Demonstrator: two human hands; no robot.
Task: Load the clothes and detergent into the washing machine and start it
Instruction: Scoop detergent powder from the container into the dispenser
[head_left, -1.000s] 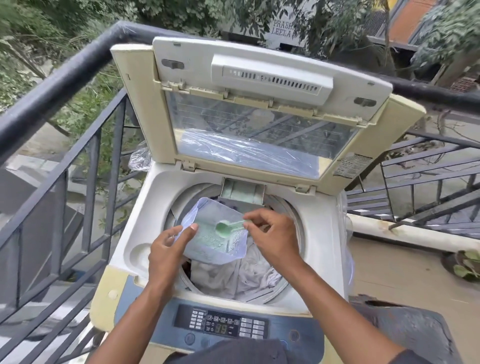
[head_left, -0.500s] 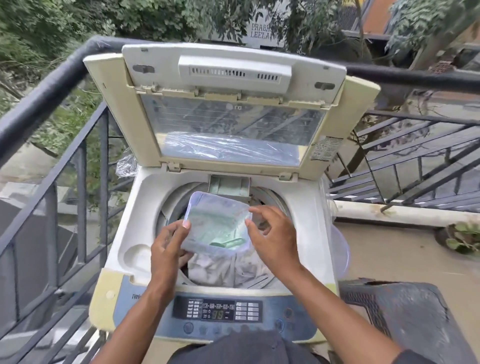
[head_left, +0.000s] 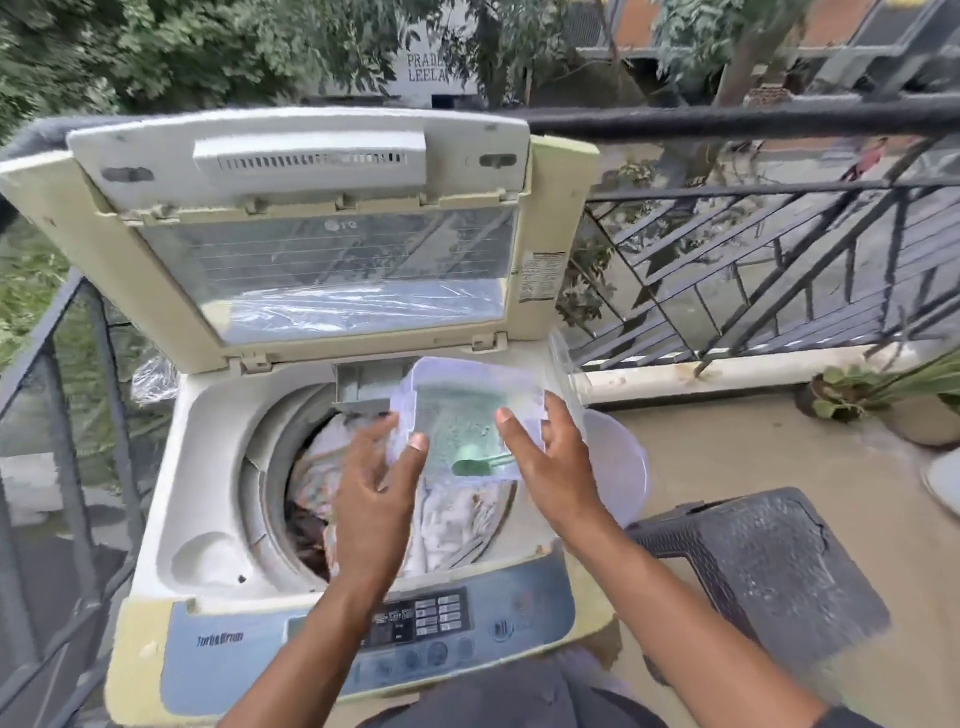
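Support is the balcony floor (head_left: 727, 457), tan concrete. Top-load washing machine (head_left: 208, 519) sits on it, lid up. Just right of the machine: dark plastic stool (head_left: 769, 561), with a clear plastic basin (head_left: 623, 467) between them. Further right, near the railing: potted plant (head_left: 883, 405).

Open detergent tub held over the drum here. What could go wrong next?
1. The detergent container is open and held between the left hand and right hand; a tilt may dump excess powder on the clothes.
2. The green scoop lies loose inside and could slide into the drum.
3. It sits toward the machine's right edge; a slip may spill powder onto the balcony floor.
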